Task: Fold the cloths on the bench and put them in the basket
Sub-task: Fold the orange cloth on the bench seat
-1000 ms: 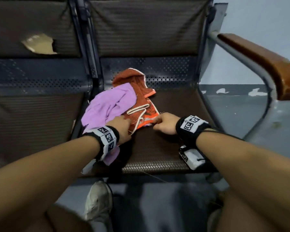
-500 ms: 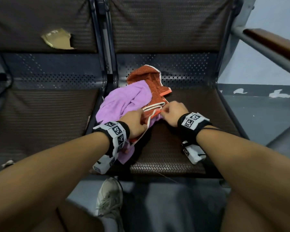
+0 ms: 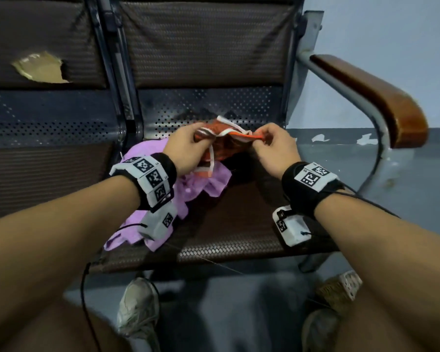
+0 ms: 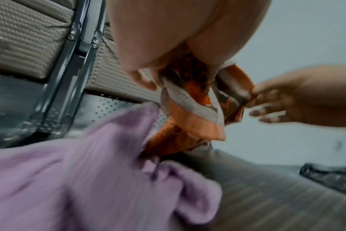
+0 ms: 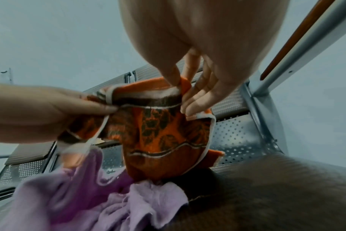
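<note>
From the head camera, 2 bare forearms reach forward over a dark woven bench seat (image 3: 239,232), each wrist wrapped in a black band with white coded markers. The left hand (image 3: 186,148) and right hand (image 3: 274,148) are raised side by side, and between them hangs an orange cloth (image 3: 221,141) with white edging, each hand pinching 1 end of its top edge. Just below and behind the left wrist, a purple cloth (image 3: 201,189) lies crumpled on the seat. A wooden armrest (image 3: 371,97) curves past the right hand's outer side. Beneath the right forearm, near the floor, part of a woven basket (image 3: 338,288) shows. From the left wrist camera, which is blurred, the left hand (image 4: 178,46) grips the orange cloth (image 4: 192,115) in curled fingers, while the right hand (image 4: 286,98) pinches the far corner with its other fingers spread. The purple cloth (image 4: 89,179) bunches directly underneath. From the right wrist camera, the right hand (image 5: 203,62) pinches the white-trimmed edge of the orange cloth (image 5: 160,132) between thumb and fingertips, and the left hand (image 5: 49,112) clasps the opposite end. The cloth droops between them, its lower end touching the purple cloth (image 5: 89,195).
</note>
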Demonstrator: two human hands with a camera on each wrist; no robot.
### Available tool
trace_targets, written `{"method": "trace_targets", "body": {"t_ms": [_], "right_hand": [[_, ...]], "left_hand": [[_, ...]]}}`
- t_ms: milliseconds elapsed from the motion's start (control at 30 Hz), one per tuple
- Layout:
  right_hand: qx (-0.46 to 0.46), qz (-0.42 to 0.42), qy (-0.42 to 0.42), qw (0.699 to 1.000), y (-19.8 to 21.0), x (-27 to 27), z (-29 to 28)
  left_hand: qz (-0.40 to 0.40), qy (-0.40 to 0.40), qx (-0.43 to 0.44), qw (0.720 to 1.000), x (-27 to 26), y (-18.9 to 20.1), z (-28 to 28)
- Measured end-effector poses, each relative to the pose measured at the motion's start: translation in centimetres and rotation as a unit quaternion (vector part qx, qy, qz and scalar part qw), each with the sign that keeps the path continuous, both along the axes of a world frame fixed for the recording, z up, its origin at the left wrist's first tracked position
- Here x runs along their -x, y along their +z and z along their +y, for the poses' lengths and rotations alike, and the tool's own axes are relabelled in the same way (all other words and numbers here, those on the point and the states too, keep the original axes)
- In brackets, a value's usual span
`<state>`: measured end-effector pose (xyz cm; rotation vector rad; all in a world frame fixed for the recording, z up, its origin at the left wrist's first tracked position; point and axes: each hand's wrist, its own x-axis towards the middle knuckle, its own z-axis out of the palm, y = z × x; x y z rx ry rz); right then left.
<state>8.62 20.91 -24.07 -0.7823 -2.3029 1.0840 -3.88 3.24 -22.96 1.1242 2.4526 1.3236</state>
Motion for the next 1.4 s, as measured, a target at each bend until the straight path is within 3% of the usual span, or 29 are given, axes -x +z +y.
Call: {"method": "trace_targets", "body": {"t_ms": [133, 233, 300, 400, 467, 533, 567, 633, 700, 767, 867, 967, 1000, 1100, 1167, 1267, 1333, 1400], "right_hand": [[-0.002, -0.024, 0.118, 0.993, 0.4, -1.8, -0.6], [0.049, -0.016, 0.075, 0.996, 1.4, -2.6, -0.4], [0.142, 0.04, 0.026, 0.989, 2.3, -3.4, -0.4], [0.311, 0.142, 0.026, 0.939, 3.8, -4.5, -0.3], [0.362, 0.17, 0.043, 0.916, 4.6, -5.2, 0.0], [0.371, 0.189, 0.05, 0.908, 4.5, -5.8, 0.5], [0.362, 0.195, 0.043, 0.91, 4.1, -6.0, 0.9], [0.308, 0.18, 0.013, 0.934, 3.0, -6.1, 2.2], [0.242, 0.101, -0.032, 0.965, 1.8, -6.1, 3.5], [0.203, 0.014, -0.064, 0.977, 0.4, -6.1, 4.4], [0.198, -0.032, -0.091, 0.975, -0.1, -6.1, 4.3], [0.094, -0.056, -0.119, 0.987, 0.8, -6.1, 3.5], [0.061, -0.037, -0.079, 0.994, 1.1, -6.2, 3.0], [0.031, -0.044, 0.142, 0.988, 1.5, -6.4, 0.5], [0.007, -0.086, 0.213, 0.973, 1.3, -6.4, -0.7], [-0.031, -0.065, 0.178, 0.981, 1.1, -6.0, -1.1], [-0.092, -0.064, 0.118, 0.987, 1.3, -5.7, -0.6], [-0.073, -0.045, 0.09, 0.992, 1.3, -5.5, -0.2]], "left_hand": [[-0.093, -0.147, -0.087, 0.981, -3.8, 2.3, 2.4], [-0.171, -0.194, -0.098, 0.961, -5.0, 3.1, 3.4], [-0.231, -0.187, -0.11, 0.948, -4.8, 3.0, 3.8], [-0.269, -0.197, -0.032, 0.942, -4.1, 1.4, 3.5], [-0.193, -0.189, 0.086, 0.959, -3.8, -0.1, 3.0], [-0.048, -0.139, 0.184, 0.972, -3.4, -1.2, 2.8], [-0.003, -0.108, 0.191, 0.976, -3.2, -1.4, 2.8], [-0.001, -0.057, 0.139, 0.989, -2.9, -1.1, 3.1], [-0.044, -0.03, 0.068, 0.996, -3.2, -0.2, 3.5], [-0.052, -0.027, 0.03, 0.998, -3.7, 0.7, 3.8], [-0.025, -0.037, 0.038, 0.998, -4.5, 1.6, 3.6], [0.007, -0.019, 0.062, 0.998, -4.9, 1.8, 3.3], [-0.002, -0.006, 0.057, 0.998, -4.8, 1.8, 3.4], [-0.098, 0.042, -0.002, 0.994, -4.7, 1.9, 4.2], [-0.219, 0.061, -0.081, 0.97, -4.5, 1.9, 4.6], [-0.367, 0.003, -0.148, 0.918, -4.3, 2.1, 4.6], [-0.362, -0.031, -0.127, 0.923, -4.0, 2.2, 4.1], [-0.304, -0.04, -0.057, 0.95, -3.5, 1.9, 3.5]]}}
